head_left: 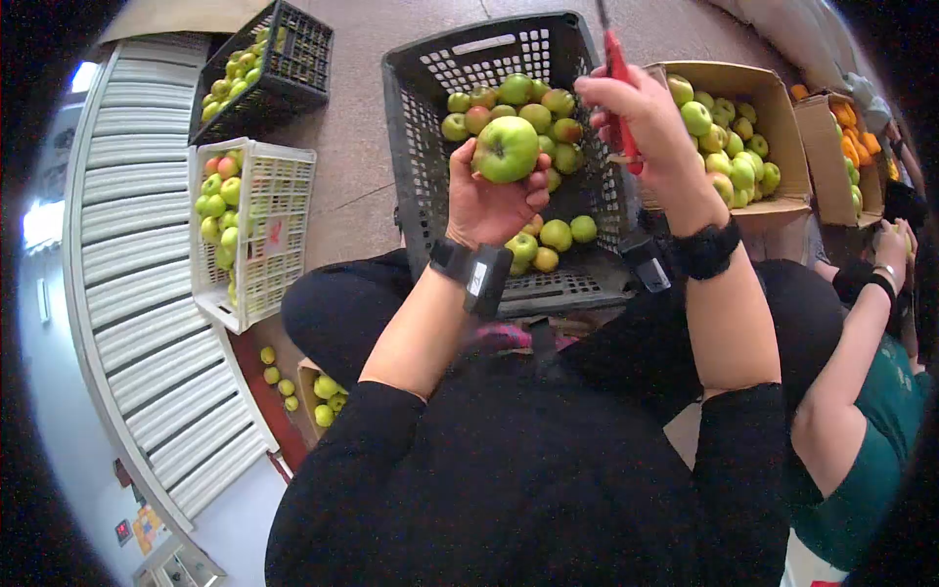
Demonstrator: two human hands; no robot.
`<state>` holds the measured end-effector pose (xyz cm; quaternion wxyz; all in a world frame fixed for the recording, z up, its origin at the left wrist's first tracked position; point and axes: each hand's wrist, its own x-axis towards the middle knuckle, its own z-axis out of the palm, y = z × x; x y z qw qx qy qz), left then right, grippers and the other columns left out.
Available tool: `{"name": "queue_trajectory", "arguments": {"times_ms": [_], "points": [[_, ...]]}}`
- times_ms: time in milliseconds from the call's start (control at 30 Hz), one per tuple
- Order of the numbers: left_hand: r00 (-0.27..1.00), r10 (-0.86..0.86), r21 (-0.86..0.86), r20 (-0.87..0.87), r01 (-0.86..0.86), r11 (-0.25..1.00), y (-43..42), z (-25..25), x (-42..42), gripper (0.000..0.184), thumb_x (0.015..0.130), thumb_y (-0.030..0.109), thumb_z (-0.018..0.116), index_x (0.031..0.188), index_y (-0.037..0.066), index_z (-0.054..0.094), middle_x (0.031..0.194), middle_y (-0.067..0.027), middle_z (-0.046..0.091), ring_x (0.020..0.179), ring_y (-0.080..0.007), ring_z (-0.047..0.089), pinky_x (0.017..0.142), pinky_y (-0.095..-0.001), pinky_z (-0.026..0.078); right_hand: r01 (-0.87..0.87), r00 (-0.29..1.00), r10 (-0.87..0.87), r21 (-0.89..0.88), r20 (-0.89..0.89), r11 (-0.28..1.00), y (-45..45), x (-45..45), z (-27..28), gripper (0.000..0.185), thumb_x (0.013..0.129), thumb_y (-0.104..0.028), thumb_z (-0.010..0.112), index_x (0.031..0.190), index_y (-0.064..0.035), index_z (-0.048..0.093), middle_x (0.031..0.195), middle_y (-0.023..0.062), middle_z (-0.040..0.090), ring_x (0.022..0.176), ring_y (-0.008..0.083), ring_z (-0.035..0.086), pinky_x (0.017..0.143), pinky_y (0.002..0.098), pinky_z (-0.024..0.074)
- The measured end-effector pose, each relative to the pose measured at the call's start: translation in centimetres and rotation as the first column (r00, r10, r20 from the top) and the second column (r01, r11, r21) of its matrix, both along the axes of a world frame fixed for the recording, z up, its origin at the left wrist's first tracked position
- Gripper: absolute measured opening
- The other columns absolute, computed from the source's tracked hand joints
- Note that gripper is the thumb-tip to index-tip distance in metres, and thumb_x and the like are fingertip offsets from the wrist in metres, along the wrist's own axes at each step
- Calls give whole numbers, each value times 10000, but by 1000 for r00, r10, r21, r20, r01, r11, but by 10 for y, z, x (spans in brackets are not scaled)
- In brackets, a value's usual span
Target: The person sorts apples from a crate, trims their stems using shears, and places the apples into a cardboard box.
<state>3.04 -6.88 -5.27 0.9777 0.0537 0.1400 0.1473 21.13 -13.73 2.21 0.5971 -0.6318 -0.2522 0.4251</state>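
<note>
My left hand point(497, 201) is closed around a large green apple point(507, 150), palm up, above a black plastic crate point(416, 186). In my right hand point(657, 122) is a red-handled tool point(619, 73) with a thin dark tip pointing away from me; its exact kind is unclear. That hand is over the crate's right side, apart from the apple. Inside the crate, green and reddish apples point(535, 117) are piled toward the far end, and several more apples point(556, 235) lie at the near end.
To the right stand a cardboard box point(782, 98) of green apples and another box point(831, 186) with orange items and apples. A white crate point(279, 235) and a black crate point(303, 59) of apples are at left, beside a slatted rack point(152, 245). A co-worker's arm point(846, 362) is at right.
</note>
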Motion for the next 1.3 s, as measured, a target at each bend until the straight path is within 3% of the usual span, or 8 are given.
{"name": "queue_trajectory", "arguments": {"times_ms": [267,633,700,833,867,967,1067,1300], "points": [[980,132,-9,-149,-135,991,-9,28,-22,515,804,502,500,1133,107,498,951,-128,539,760,-207,527,676,-324,462,-213,927,253,-165,278,963,-1,-27,-6,561,586,-341,726,979,33,580,858,107,621,772,160,582,720,275,462],[966,183,358,-184,-108,928,-24,50,-14,427,856,357,544,1202,125,448,1133,-69,538,1024,-232,548,838,-386,488,-348,890,388,-192,240,918,0,-24,-13,590,635,-346,734,1038,41,544,909,82,592,816,134,546,724,257,440],[957,241,503,-163,-130,854,-17,50,-14,482,848,285,580,1262,163,365,1179,-54,498,1041,-233,536,842,-396,487,-285,819,366,-240,441,928,-1,-23,-11,587,623,-365,724,1030,20,545,859,108,606,792,169,572,718,280,450],[833,542,954,-109,-65,292,-16,67,-12,577,764,43,649,1252,72,342,1124,-90,515,1022,-207,541,848,-345,486,-149,716,331,-329,614,932,-9,-23,6,650,611,-485,686,1010,9,547,933,212,615,886,335,599,778,379,468],[826,553,938,-110,-98,333,-17,71,-12,621,702,31,703,1227,31,370,1114,-111,492,1017,-202,522,870,-322,458,-129,698,307,-308,647,943,-10,-22,7,641,612,-487,684,999,6,548,932,213,614,886,338,598,777,383,468],[609,792,931,-42,311,-190,-2,55,-22,625,671,82,745,1193,7,410,1122,-121,460,1029,-208,490,894,-320,426,-114,659,196,-161,726,980,-11,-22,3,626,601,-480,686,967,6,539,922,218,610,876,354,596,763,397,469],[587,809,859,33,398,-323,-2,58,-24,656,653,33,752,1200,16,388,1102,-90,498,970,-175,534,855,-293,463,-123,695,191,-147,693,981,-14,-27,6,598,606,-454,681,960,6,536,895,214,611,862,359,597,752,408,470],[730,677,995,-97,61,76,-16,70,-20,634,656,-3,736,1192,32,399,1114,-92,502,995,-176,533,858,-300,467,-150,708,171,-91,685,984,-12,-31,0,551,649,-374,700,1027,-12,527,828,160,611,784,259,603,708,350,469]]}}
